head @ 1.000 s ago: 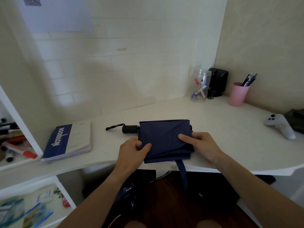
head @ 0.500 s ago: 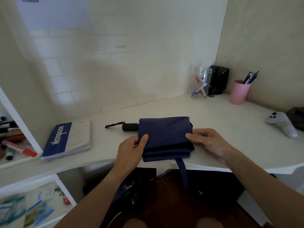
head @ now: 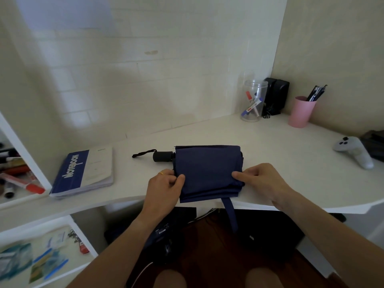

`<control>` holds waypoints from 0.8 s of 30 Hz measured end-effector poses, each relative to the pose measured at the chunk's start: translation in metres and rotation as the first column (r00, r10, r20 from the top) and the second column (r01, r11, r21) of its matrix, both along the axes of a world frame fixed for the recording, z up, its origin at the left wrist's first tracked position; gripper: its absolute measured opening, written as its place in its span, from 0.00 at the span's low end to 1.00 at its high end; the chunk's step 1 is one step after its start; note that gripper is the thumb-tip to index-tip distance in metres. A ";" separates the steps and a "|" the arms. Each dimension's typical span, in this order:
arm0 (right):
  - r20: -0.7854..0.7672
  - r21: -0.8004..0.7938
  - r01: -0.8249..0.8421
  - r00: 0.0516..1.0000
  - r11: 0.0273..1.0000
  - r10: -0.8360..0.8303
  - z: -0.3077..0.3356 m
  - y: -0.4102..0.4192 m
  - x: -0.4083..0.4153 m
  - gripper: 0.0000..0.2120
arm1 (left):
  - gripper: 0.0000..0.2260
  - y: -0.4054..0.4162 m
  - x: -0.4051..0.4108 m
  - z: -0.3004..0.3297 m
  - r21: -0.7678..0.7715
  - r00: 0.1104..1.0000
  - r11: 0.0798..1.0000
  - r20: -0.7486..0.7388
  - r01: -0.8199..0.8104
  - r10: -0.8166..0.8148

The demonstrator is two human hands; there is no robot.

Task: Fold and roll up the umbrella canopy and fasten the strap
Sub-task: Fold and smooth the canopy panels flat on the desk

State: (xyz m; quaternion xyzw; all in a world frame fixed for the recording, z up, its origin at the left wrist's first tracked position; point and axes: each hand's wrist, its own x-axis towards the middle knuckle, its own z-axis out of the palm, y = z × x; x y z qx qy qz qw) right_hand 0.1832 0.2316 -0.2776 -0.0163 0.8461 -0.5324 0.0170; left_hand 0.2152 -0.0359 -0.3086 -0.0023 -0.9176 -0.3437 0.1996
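A navy umbrella canopy (head: 207,167) lies folded flat in layers at the front edge of the white desk (head: 270,142). Its black handle (head: 163,156) with a wrist cord (head: 143,153) sticks out to the left. The navy strap (head: 231,215) hangs loose over the desk edge. My left hand (head: 164,186) pinches the canopy's near left edge between thumb and fingers. On the right, my right hand (head: 259,179) pinches the near right edge of the folds.
A blue notebook (head: 83,171) lies left of the umbrella. At the back right stand a clear jar of markers (head: 254,100), a black speaker (head: 276,96) and a pink pen cup (head: 301,112). A white controller (head: 353,151) lies far right. Shelves with markers (head: 18,181) stand left.
My right hand has slid left along the near edge and now pinches the folds. My left hand has shifted its grip slightly on the left edge. The canopy stays flat.
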 end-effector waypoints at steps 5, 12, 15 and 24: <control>-0.023 -0.014 -0.123 0.992 0.992 0.123 0.000 0.010 0.008 0.18 | 0.24 -0.001 0.000 -0.003 -0.042 1.000 0.999 -0.020 -0.012 0.012; -0.132 0.425 -0.148 0.966 0.893 0.223 -0.009 0.013 0.007 0.15 | 0.21 -0.005 0.001 -0.010 -0.063 0.999 0.998 -0.053 -0.003 -0.001; -0.145 0.527 -0.115 0.964 0.842 0.223 -0.006 0.011 0.009 0.14 | 0.19 -0.002 0.009 -0.012 -0.139 0.996 0.990 -0.091 -0.011 -0.002; -0.294 0.696 0.026 0.922 0.718 0.251 0.018 -0.002 0.020 0.19 | 0.37 -0.005 -0.005 0.029 -0.656 0.817 0.525 0.267 0.543 -0.511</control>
